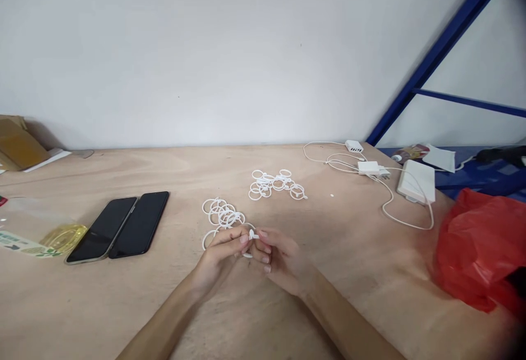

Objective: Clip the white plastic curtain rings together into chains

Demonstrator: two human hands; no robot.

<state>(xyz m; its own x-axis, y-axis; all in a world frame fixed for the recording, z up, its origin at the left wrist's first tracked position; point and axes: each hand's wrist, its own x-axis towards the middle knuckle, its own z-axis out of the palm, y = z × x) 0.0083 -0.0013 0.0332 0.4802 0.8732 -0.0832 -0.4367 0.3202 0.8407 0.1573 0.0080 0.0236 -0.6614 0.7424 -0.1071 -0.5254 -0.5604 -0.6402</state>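
Observation:
My left hand (219,253) and my right hand (285,256) meet at the middle of the table. Between their fingertips is a white plastic ring with a small tab (252,234); it looks like a curtain ring. Fingers of both hands are closed on it and cover much of its loop. Just beyond my left hand lies a loose pile of similar white rings (222,213). Farther back, a second cluster of white rings (271,183) is spread on the wooden table (349,272).
Two dark phones (139,224) lie side by side at the left, near a clear bag with a yellow coil (66,238). A cardboard box (20,143) stands back left. White chargers and cables (369,167), a white power bank (416,181) and a red plastic bag (480,245) occupy the right.

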